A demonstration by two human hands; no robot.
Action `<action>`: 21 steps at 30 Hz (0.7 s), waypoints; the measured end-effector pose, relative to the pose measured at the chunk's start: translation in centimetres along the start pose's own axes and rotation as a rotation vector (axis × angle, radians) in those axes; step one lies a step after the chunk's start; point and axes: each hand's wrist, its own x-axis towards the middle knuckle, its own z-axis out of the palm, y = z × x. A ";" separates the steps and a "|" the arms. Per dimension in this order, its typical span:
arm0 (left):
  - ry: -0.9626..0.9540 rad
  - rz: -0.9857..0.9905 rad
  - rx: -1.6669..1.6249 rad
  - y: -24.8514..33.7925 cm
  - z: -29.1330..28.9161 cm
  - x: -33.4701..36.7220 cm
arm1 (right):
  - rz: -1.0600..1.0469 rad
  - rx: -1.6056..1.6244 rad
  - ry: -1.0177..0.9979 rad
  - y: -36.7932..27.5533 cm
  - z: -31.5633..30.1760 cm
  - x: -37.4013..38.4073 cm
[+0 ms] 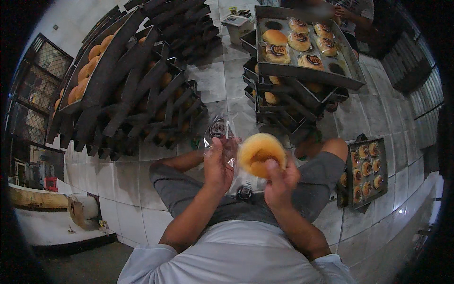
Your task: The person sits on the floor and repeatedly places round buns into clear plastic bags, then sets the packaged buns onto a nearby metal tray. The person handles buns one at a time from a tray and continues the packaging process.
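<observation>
My left hand is closed on a clear plastic bag with a dark round print. Thumb and fingers pinch its lower part, and the bag's loose film reaches toward the bun. A round golden bun is gripped in my right hand, held tilted with its hollowed, darker side toward me. My right thumb presses on that side; the other fingers are mostly hidden behind the bun. Between my wrists, over my lap, lies more clear film with a dark round print.
Ahead to the right, a metal tray holding bagged buns and one bare bun tops a stack of trays. Dark trays of bare buns pile up at the left. A smaller tray of bagged buns sits by my right knee. Another person's arm shows beyond.
</observation>
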 end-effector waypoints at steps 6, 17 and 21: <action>-0.065 -0.168 -0.253 0.3 -1.2 0.6 | -0.339 -0.122 0.104 -2.2 0.7 -0.7; -0.064 0.077 0.421 -0.3 -1.5 -0.7 | -0.079 -0.261 0.005 -0.7 0.5 3.4; -0.046 0.071 0.126 -0.4 -0.8 -0.6 | 0.255 0.104 0.043 -0.4 -1.2 4.2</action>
